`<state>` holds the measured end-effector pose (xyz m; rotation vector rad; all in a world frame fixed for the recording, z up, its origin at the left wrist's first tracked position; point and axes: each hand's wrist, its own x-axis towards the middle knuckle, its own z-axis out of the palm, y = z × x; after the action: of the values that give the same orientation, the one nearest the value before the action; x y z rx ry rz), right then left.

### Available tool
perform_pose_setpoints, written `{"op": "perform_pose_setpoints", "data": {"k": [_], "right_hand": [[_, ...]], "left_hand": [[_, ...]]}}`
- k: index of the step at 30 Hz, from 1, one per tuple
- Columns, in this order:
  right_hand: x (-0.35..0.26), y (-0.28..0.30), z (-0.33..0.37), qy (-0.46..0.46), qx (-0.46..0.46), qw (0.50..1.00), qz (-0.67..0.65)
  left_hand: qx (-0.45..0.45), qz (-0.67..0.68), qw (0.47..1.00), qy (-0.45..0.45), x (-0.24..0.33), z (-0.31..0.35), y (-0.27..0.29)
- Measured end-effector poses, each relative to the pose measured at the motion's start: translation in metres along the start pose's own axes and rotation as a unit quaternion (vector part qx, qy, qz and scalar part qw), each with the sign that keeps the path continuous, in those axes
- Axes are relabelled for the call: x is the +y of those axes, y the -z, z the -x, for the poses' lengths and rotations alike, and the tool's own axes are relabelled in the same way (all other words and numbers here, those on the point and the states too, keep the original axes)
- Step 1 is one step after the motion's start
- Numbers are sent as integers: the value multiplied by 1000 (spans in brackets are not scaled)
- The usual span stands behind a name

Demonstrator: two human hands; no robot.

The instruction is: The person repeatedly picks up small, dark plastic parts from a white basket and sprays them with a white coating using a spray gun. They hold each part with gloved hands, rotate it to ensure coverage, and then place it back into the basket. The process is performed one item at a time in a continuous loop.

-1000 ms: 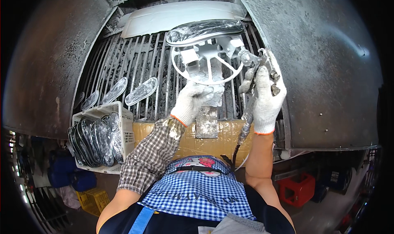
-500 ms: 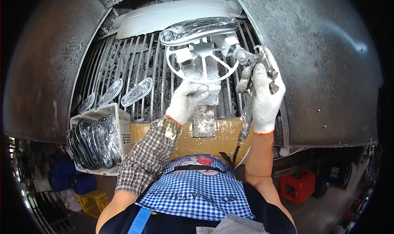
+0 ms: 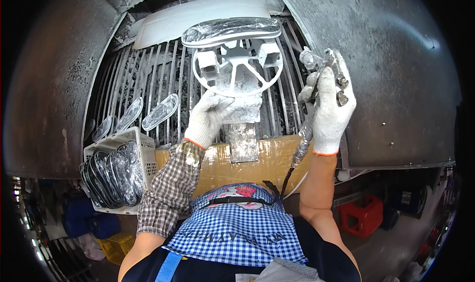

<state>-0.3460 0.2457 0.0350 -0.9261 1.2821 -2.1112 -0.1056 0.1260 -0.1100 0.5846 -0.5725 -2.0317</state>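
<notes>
My right hand (image 3: 332, 101), in a white knit glove, is wrapped round a spray gun (image 3: 310, 59) held to the right of a white-coated wheel-shaped stand (image 3: 234, 61). A hose runs down from the gun. My left hand (image 3: 208, 115), also gloved, pinches the near rim of the stand. On top, at the far side, rests a long oval shoe-sole-shaped part (image 3: 232, 31), its middle covered in shiny clear film and its edge white. Two square white blocks stick up from the stand. Some fingers on the gun are hidden.
The stand sits over a metal grate (image 3: 168, 59) between dark metal side walls. Several film-wrapped oval parts fill a white basket (image 3: 148, 153) at left; a few more, like this oval part (image 3: 161, 112), lie on the grate. A cardboard strip (image 3: 213, 166) lines the front.
The spray gun has moved right, away from the stand. The stand and its oval part have turned slightly, the blocks now facing nearer me. My left hand stays at the rim.
</notes>
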Motion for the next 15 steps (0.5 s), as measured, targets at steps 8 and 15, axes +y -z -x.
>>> {"op": "perform_pose_setpoints", "data": {"k": [8,15], "right_hand": [[-7,10,12,-20,-12,999,-37],[-20,19,23,-57,-24,997,-52]], "left_hand": [[-32,-16,999,-14,25,-3,10],[52,25,996,-63,35,-10,29]]}}
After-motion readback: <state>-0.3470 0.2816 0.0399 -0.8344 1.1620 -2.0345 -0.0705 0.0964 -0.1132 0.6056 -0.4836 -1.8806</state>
